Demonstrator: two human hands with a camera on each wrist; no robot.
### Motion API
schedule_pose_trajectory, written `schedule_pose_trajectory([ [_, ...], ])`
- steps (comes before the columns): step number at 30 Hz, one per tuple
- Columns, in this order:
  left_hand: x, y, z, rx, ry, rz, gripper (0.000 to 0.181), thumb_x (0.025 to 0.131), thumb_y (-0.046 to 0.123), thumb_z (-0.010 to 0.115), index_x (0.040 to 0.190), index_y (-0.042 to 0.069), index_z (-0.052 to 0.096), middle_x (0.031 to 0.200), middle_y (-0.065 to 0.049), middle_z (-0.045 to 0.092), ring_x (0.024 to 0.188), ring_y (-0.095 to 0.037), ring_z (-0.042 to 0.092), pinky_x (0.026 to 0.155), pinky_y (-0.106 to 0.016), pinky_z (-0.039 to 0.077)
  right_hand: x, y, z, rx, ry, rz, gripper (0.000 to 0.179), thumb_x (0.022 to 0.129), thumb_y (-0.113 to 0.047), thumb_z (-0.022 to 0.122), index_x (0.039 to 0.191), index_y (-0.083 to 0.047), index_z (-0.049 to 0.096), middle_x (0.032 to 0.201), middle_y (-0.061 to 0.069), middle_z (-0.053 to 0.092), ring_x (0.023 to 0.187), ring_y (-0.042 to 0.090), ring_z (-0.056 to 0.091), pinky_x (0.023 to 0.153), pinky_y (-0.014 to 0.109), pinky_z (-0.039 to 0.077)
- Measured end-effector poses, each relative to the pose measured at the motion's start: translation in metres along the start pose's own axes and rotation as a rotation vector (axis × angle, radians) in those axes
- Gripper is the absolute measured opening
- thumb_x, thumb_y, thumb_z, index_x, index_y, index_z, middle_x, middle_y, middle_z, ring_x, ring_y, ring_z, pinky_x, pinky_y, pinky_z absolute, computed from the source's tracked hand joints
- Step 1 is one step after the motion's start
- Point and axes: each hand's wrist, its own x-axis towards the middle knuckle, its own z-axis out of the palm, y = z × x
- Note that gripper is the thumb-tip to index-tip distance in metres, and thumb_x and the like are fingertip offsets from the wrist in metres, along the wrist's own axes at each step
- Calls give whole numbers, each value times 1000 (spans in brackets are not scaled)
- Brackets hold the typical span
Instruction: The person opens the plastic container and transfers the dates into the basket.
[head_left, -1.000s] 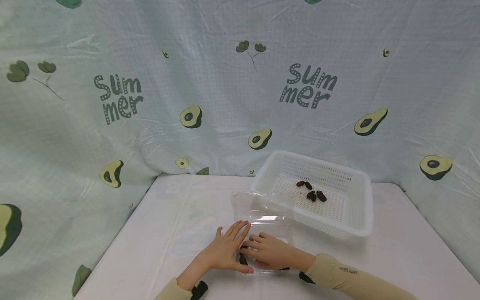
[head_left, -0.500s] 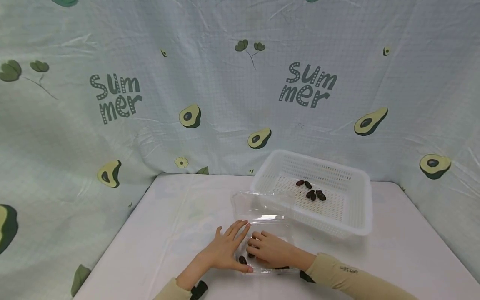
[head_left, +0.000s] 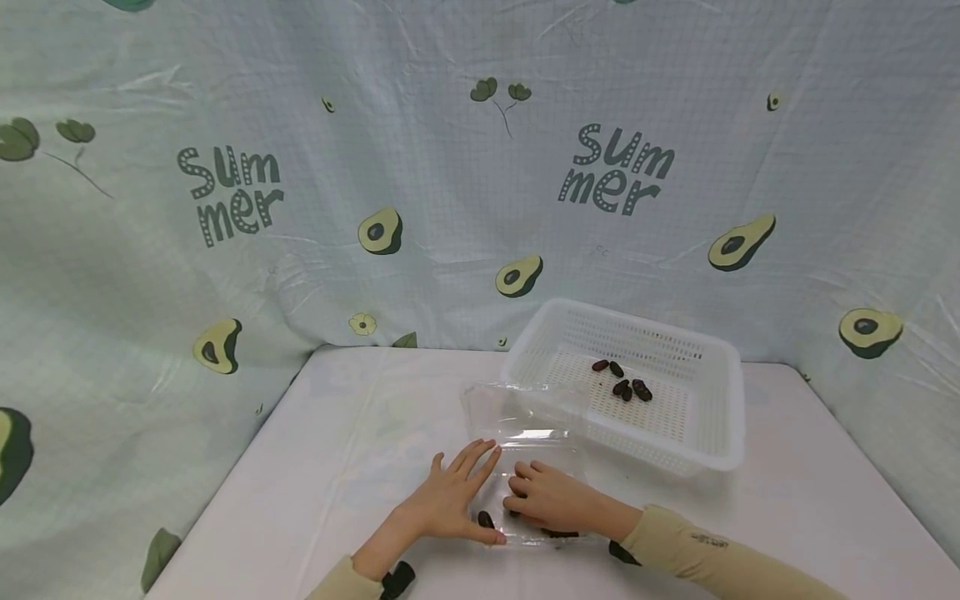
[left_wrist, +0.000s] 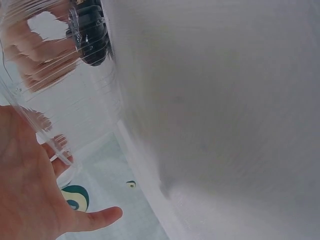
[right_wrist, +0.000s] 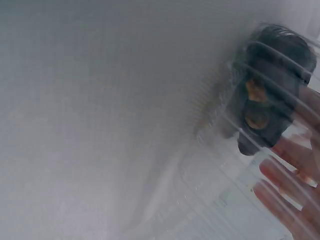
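Observation:
An open clear plastic clamshell box (head_left: 543,457) lies on the table with its lid folded back. My left hand (head_left: 453,500) is at its left side, fingers spread and thumb along the near rim. A dark brown date (head_left: 486,520) lies inside by the left wall. My right hand (head_left: 558,500) reaches into the box, its curled fingers pinching another dark date (head_left: 513,512), mostly hidden under them. More dark dates show through the clear wall in the right wrist view (right_wrist: 265,95), and a dark one (left_wrist: 92,37) in the left wrist view.
Behind the box to the right stands a white perforated plastic basket (head_left: 705,400) with several dates (head_left: 626,390) in it. The clear lid (head_left: 517,410) overlaps its near left corner in the head view. A printed cloth (head_left: 450,167) hangs behind the white table (head_left: 360,458).
My right hand has shifted a little to the right inside the box, with the date under its fingertips. The left hand stays at the box's left side.

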Motion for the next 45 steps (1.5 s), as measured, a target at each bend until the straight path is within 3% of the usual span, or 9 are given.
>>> schedule_pose_trajectory([
  [9, 0, 1, 0, -8, -2, -3, 107, 68, 73, 53, 145, 19, 3, 150, -7, 11, 138, -24, 12, 91, -65, 27, -15, 8, -25, -38, 16, 2, 18, 79, -32, 64, 91, -24, 54, 84, -9, 51, 74, 8, 44, 66, 22, 39],
  [19, 0, 1, 1, -9, 20, 15, 107, 68, 74, 51, 145, 18, 3, 149, -7, 12, 137, -25, 13, 90, -66, 27, -41, 32, -64, -96, 145, 37, 30, 68, -25, 74, 89, -20, 53, 80, -6, 45, 72, 10, 41, 66, 23, 37],
  [23, -1, 2, 2, -8, 21, 20, 107, 68, 74, 50, 145, 18, 2, 149, -9, 12, 137, -26, 13, 90, -67, 27, -54, 42, -78, -88, 152, 74, 6, 85, -21, 54, 90, -19, 53, 82, -5, 46, 73, 10, 41, 65, 23, 38],
  [25, -1, 3, 1, -5, 11, 10, 107, 68, 73, 53, 145, 18, 2, 150, -8, 11, 138, -25, 12, 91, -67, 26, -61, 47, -85, -92, 156, 89, 17, 93, -21, 35, 91, -18, 52, 83, -4, 46, 74, 10, 42, 66, 24, 39],
  [28, 0, 4, 0, 3, 0, 0, 108, 68, 71, 55, 145, 17, 3, 150, -8, 11, 138, -25, 12, 91, -67, 25, -70, 55, -94, -90, 177, 113, 38, 95, -22, 15, 93, -17, 53, 84, -3, 47, 75, 12, 43, 66, 25, 39],
  [40, 1, 3, 1, 47, 19, 8, 106, 67, 73, 53, 145, 17, 9, 150, -8, 14, 137, -25, 14, 91, -67, 26, -94, 91, -113, -110, 289, 216, 41, 96, -24, 20, 89, -11, 58, 80, 0, 52, 71, 14, 47, 61, 27, 41],
  [45, 0, 3, 0, 96, 59, 35, 105, 65, 74, 53, 144, 15, 17, 148, -8, 20, 136, -25, 20, 94, -65, 25, -102, 114, -114, -111, 311, 255, 42, 96, -28, 21, 90, -9, 58, 79, 1, 52, 68, 15, 49, 59, 29, 42],
])
